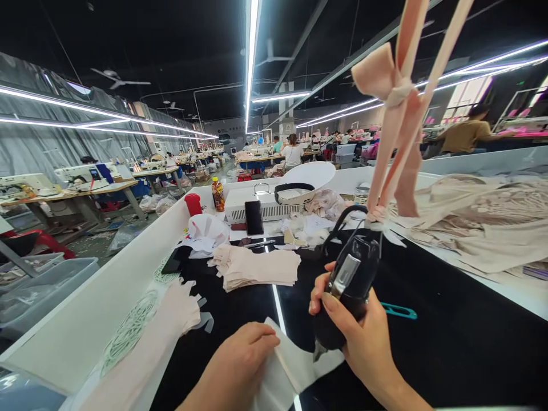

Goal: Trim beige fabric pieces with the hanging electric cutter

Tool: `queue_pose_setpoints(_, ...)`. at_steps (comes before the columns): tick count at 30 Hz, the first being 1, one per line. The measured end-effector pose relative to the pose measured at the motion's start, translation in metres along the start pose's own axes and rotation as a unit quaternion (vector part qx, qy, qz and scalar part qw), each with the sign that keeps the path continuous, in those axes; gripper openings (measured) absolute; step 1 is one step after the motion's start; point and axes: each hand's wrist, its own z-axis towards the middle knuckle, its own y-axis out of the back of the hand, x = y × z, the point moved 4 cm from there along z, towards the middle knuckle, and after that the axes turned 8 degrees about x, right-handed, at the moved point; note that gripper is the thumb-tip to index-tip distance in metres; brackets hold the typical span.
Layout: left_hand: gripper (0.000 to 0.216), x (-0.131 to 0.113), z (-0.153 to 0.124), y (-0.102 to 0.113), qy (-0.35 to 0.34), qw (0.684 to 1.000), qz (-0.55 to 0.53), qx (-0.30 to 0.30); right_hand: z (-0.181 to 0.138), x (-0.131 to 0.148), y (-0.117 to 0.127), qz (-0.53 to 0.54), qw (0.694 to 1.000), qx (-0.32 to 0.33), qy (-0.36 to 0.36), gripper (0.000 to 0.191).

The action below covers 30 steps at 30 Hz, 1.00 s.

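My right hand [355, 325] is wrapped around a black corded hand tool [355, 268] with a silver lever and a narrow metal tip. The tool hangs from knotted peach fabric strips [402, 97], and its tip points down at a pale fabric piece [299, 365]. Fingers together, my left hand [244, 359] grips that piece at its left edge; the thumb is mostly hidden. Just beyond lies a stack of cut beige fabric pieces [261, 267]. To the left rests a longer pale pink fabric pile [171, 311].
A teal tool [398, 310] lies right of my hand. At the back are a phone [254, 217], a white metal box [240, 200], a drink bottle [218, 195] and a white visor [306, 182]. Beige fabric heaps [483, 217] cover the right side. A white wall [107, 291] borders the left.
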Motion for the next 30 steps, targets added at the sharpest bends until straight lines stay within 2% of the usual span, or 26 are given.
queue_pose_setpoints(4, 0.031, 0.0, 0.015, -0.009, 0.007, 0.999, 0.036, -0.039, 0.001, -0.003, 0.002, -0.01, 1.0, -0.012, 0.0, 0.043)
queue_pose_setpoints(10, 0.023, 0.007, 0.016, -0.029, -0.018, 0.996, 0.072, -0.041, -0.003, -0.006, 0.015, -0.03, 0.999, 0.012, 0.023, 0.036)
queue_pose_setpoints(18, 0.02, -0.003, 0.012, -0.012, -0.076, 0.986, 0.107, -0.105, -0.01, -0.003, 0.02, -0.018, 0.999, 0.031, 0.029, 0.03)
queue_pose_setpoints(24, 0.032, -0.002, 0.011, -0.009, -0.084, 0.983, 0.108, -0.125, 0.008, -0.005, 0.002, -0.006, 1.0, 0.008, 0.021, 0.034)
queue_pose_setpoints(30, 0.035, 0.002, 0.012, -0.011, -0.108, 0.976, 0.118, -0.147, 0.029, -0.017, -0.037, 0.013, 1.0, -0.007, 0.016, 0.037)
